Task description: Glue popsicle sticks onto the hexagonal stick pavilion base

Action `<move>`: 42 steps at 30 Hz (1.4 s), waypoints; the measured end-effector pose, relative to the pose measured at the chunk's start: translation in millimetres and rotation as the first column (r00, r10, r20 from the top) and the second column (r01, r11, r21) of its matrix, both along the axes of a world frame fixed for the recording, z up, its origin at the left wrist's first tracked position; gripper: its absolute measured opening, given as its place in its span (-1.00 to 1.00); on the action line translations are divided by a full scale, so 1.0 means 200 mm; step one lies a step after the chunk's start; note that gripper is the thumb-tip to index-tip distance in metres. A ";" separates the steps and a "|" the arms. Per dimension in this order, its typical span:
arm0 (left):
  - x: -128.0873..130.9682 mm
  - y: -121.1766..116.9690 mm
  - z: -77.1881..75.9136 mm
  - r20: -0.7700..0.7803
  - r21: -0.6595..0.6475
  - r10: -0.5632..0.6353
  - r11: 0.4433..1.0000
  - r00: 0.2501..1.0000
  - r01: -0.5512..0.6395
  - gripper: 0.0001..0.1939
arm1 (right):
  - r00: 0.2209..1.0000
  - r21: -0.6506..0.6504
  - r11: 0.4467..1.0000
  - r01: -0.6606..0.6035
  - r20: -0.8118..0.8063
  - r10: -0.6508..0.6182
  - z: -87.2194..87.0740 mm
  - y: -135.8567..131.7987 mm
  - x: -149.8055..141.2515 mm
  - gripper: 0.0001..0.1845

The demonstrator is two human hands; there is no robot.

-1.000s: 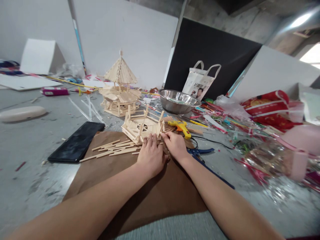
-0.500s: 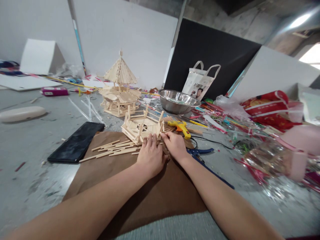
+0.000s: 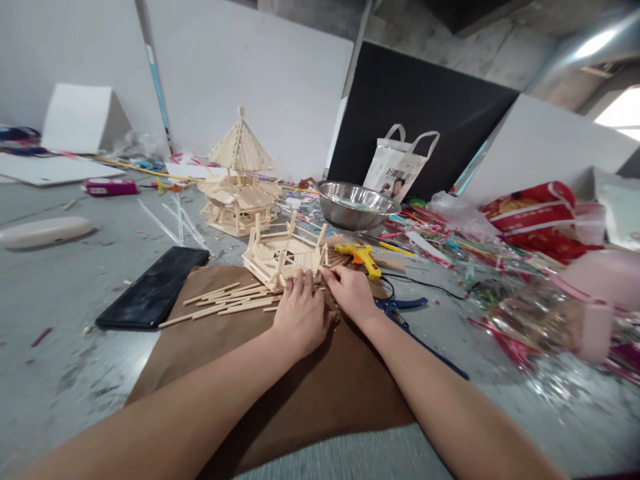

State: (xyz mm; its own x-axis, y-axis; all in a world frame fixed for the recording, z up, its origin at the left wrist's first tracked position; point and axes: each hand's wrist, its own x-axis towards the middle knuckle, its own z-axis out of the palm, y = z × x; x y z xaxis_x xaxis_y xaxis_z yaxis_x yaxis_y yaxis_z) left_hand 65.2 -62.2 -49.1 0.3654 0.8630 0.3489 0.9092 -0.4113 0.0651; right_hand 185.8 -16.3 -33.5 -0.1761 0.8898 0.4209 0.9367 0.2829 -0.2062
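The hexagonal stick frame (image 3: pixel 303 259) sat, posts up, at the far edge of the brown cloth (image 3: pixel 325 400). The left hand (image 3: pixel 301 312) lay with bent fingers at its near rim; the right hand (image 3: pixel 351 293), fingers curled, was at its near right corner. Whether either gripped a stick could not be told. Loose sticks (image 3: pixel 233 300) lay left of the left hand, the yellow glue gun (image 3: pixel 369 262) just beyond the right.

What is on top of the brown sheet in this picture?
Pale loose sticks lie on the brown sheet, beside the low stick frame. The left hand and right hand hide part of it, so anything beneath them cannot be seen.
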 end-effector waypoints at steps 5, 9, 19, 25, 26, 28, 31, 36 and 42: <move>0.00 0.00 0.00 0.005 -0.005 -0.002 1.000 1.000 0.002 -0.49 | 0.998 0.008 1.000 -0.002 -0.070 0.002 0.00 -0.02 0.00 -0.60; 0.00 0.00 0.00 0.013 -0.020 0.001 1.000 1.000 -0.001 -0.48 | 0.998 0.004 1.000 0.030 -0.053 -0.029 0.01 -0.02 -0.01 -0.74; 0.00 0.00 0.01 0.018 -0.016 -0.006 1.000 1.000 0.006 -0.54 | 0.999 0.000 0.999 0.046 0.009 -0.046 0.01 -0.01 -0.01 -0.75; 0.00 0.00 0.01 0.012 -0.007 0.003 1.000 1.000 -0.002 -0.53 | 0.999 -0.006 0.999 0.034 0.023 -0.034 0.01 -0.02 -0.01 -0.74; 0.00 0.00 0.00 0.009 -0.004 0.004 1.000 1.000 -0.004 -0.53 | 0.999 -0.007 0.999 0.032 0.025 -0.032 0.01 -0.02 -0.01 -0.74; 0.00 0.00 0.00 0.005 -0.002 0.009 1.000 1.000 -0.009 -0.53 | 0.999 -0.005 1.000 0.031 0.027 -0.031 0.01 -0.02 -0.01 -0.74; 0.00 0.00 0.01 0.001 -0.002 0.009 1.000 1.000 -0.009 -0.53 | 0.999 -0.009 1.000 0.026 0.022 -0.026 0.01 -0.02 -0.01 -0.74; 0.00 0.00 0.01 0.003 -0.010 0.001 1.000 1.000 -0.001 -0.52 | 0.999 -0.016 0.999 0.030 0.025 -0.029 0.01 -0.02 -0.01 -0.73; 0.00 0.00 0.01 -0.004 -0.014 -0.002 1.000 1.000 0.002 -0.52 | 0.999 0.002 0.999 0.034 0.040 -0.034 0.01 -0.01 -0.01 -0.73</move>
